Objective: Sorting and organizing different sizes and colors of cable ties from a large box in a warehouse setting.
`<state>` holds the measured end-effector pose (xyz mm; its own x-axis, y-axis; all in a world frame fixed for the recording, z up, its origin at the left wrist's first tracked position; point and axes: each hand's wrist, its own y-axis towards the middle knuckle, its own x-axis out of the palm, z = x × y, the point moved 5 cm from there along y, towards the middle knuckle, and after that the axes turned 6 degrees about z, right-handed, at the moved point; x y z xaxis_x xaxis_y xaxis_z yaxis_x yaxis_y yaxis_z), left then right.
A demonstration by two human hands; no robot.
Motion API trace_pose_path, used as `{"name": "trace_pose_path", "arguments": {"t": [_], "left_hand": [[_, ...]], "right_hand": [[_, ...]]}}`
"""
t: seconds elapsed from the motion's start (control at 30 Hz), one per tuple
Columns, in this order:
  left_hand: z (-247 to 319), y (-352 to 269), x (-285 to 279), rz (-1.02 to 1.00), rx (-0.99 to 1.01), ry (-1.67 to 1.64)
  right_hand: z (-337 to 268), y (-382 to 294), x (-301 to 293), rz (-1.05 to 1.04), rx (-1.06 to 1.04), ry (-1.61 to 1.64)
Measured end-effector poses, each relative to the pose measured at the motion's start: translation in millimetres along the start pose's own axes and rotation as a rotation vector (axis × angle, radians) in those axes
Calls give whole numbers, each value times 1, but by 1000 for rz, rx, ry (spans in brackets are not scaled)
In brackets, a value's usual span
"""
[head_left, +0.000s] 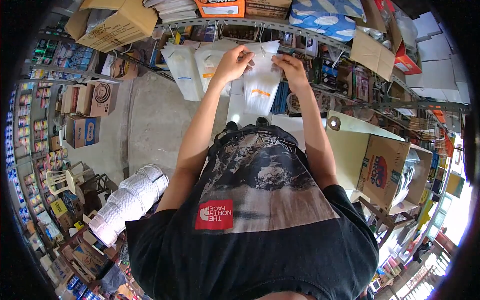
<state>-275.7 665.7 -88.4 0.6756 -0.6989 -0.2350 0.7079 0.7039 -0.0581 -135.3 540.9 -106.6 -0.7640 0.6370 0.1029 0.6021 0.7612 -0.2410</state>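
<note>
A bundle of clear plastic bags (261, 84) with an orange printed band hangs in front of me from the shelf edge. A metal hook or clip shows at its top. My left hand (234, 64) pinches the bundle's upper left edge, close to that hook. On the other side, my right hand (293, 70) holds the upper right edge between thumb and fingers. To the left hang a second bag bundle (210, 62) with an orange mark, partly behind my left hand, and another bundle (183, 73) with a blue mark.
A perforated metal shelf rail (195, 23) runs across the front, with cardboard boxes (116, 28) above it. Right of me, an open carton (382, 172) sticks out. At my left lies a large white rope roll (131, 202) near a plastic chair (63, 182).
</note>
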Motion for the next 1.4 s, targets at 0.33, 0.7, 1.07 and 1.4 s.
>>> {"name": "trace_pose_path", "arguments": {"t": [0.33, 0.7, 1.07, 1.4], "left_hand": [[2, -12, -7, 50, -36, 0], [6, -8, -3, 166, 118, 126], [7, 6, 4, 217, 179, 204], [10, 22, 2, 394, 346, 367]], "right_hand": [[-1, -9, 8, -57, 186, 116], [3, 6, -1, 104, -167, -81], [11, 33, -3, 181, -326, -151], [39, 76, -12, 353, -376, -301]]}}
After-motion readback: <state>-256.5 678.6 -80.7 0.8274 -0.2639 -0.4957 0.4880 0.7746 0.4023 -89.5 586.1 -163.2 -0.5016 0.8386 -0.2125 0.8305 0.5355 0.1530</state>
